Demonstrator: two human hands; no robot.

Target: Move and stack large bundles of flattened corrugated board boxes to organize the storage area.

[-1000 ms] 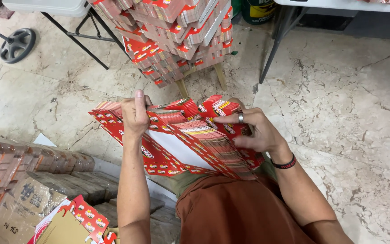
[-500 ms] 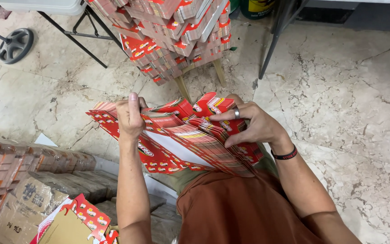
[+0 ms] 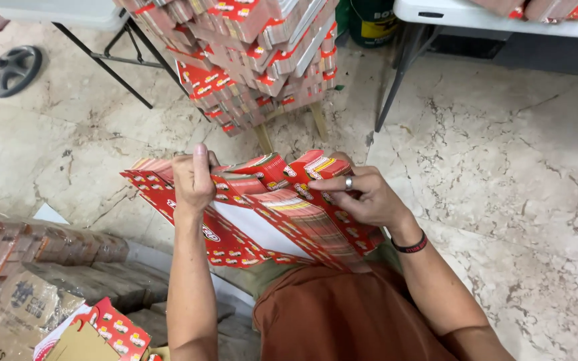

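Cardboard blanks (image 3: pixel 262 214), red and printed, lie fanned across my lap, and my left hand (image 3: pixel 193 180) stays clamped on their left edge, thumb on top. My right hand (image 3: pixel 359 197) has slid a little further onto the raised flaps at the right end than a moment ago, fingers pinched on one folded piece, so I judge the sorting through the sheaf is only inching along. Ahead stands a stack of made-up boxes (image 3: pixel 255 60) on a stool; a white table (image 3: pixel 503 17) is at upper right.
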